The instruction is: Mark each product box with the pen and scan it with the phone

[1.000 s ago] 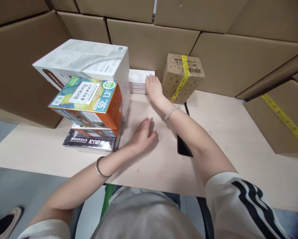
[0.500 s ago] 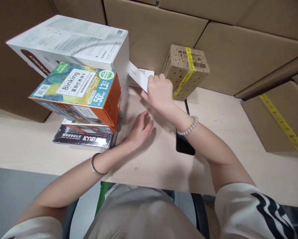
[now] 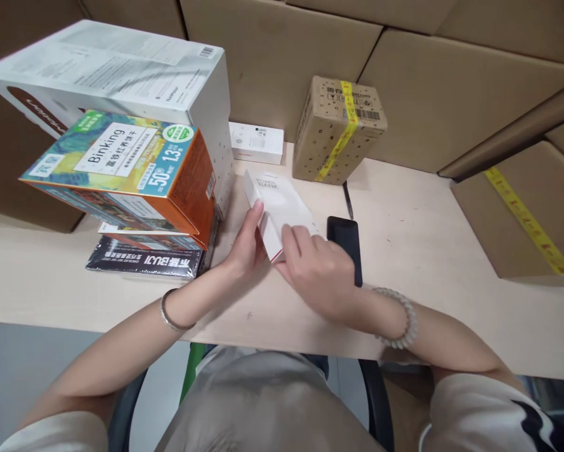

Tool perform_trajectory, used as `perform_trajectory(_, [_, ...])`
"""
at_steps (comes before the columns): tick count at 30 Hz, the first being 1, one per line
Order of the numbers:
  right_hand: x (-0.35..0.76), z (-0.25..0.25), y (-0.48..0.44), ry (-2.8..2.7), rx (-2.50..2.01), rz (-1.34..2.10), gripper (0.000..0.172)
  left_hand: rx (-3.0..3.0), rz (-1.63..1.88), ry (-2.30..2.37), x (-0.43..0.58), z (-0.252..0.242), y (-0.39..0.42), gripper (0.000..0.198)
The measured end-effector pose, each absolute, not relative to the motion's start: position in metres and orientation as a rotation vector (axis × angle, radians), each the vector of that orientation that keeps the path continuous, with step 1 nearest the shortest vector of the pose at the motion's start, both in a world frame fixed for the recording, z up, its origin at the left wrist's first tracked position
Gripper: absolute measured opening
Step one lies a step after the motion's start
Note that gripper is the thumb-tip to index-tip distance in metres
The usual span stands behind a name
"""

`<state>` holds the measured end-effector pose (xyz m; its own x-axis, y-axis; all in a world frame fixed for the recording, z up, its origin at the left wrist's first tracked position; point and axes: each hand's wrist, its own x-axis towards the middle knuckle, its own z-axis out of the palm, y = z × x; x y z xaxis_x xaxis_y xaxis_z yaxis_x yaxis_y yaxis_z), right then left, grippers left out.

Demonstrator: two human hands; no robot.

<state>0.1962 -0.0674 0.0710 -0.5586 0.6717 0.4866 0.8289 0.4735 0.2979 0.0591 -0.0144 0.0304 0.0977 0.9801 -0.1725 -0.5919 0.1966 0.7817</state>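
Note:
Between my hands, above the table, is a slim white power bank box (image 3: pixel 282 204) with "POWER BANK" printed on its upper face. My left hand (image 3: pixel 250 245) grips its left edge, the thumb up along the side and the other fingers hidden below. My right hand (image 3: pixel 317 267) is closed over the near right end, fingers bent on top. Just right of the box, a black phone (image 3: pixel 345 235) lies flat, partly covered by my right hand. A dark pen (image 3: pixel 348 201) lies beyond the phone.
At left, a Binking biscuit box (image 3: pixel 122 157) sits over a dark BUJI package (image 3: pixel 145 257), beside a large white carton (image 3: pixel 122 66). A small white box (image 3: pixel 258 143) lies at the back, near a taped cardboard box (image 3: pixel 338 132). Another taped carton (image 3: pixel 521 213) stands right.
My right hand has brought the white box from the back towards me. My left hand, empty before, has taken hold of its left edge. The view has shifted slightly.

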Motion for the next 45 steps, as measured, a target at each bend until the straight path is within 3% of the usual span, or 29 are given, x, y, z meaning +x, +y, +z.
perform_trajectory(3, [0.206,0.061,-0.084,-2.466,-1.084,-0.661,0.038,0.601,1.221,0.929,0.057,0.033,-0.019,0.052])
perform_trajectory(6, [0.224,0.071,-0.076,-2.448,-1.15,-0.248,0.058,0.656,1.199,0.983,0.053,0.03,-0.019,0.057])
perform_trajectory(9, [0.254,0.087,-0.037,-2.267,-1.747,-0.007,0.05,0.769,1.172,0.964,0.049,0.024,-0.016,0.059])
perform_trajectory(12, [0.288,0.088,0.016,-2.029,-2.284,-0.047,0.046,0.824,1.134,0.964,0.046,0.02,-0.014,0.061])
perform_trajectory(14, [0.306,0.078,0.044,-1.988,-2.45,-0.009,0.056,0.818,1.138,0.962,0.046,0.019,-0.014,0.06])
perform_trajectory(19, [0.32,0.052,0.064,-2.059,-2.577,0.105,0.06,0.812,1.192,0.964,0.047,0.021,-0.018,0.053])
perform_trajectory(29, [0.312,0.055,0.054,-1.953,-2.597,0.005,0.041,0.852,1.207,1.01,0.049,0.022,-0.023,0.056])
perform_trajectory(36, [0.319,0.091,0.036,-1.855,-2.708,-0.014,0.046,0.777,1.325,1.042,0.049,0.009,-0.015,0.055])
perform_trajectory(42, [0.314,0.12,0.012,-1.931,-2.575,-0.072,0.037,0.503,1.066,0.89,0.043,0.018,-0.015,0.044])
perform_trajectory(45, [0.311,0.125,0.004,-2.006,-2.286,0.022,0.022,0.52,0.903,0.709,0.037,0.024,-0.017,0.055])
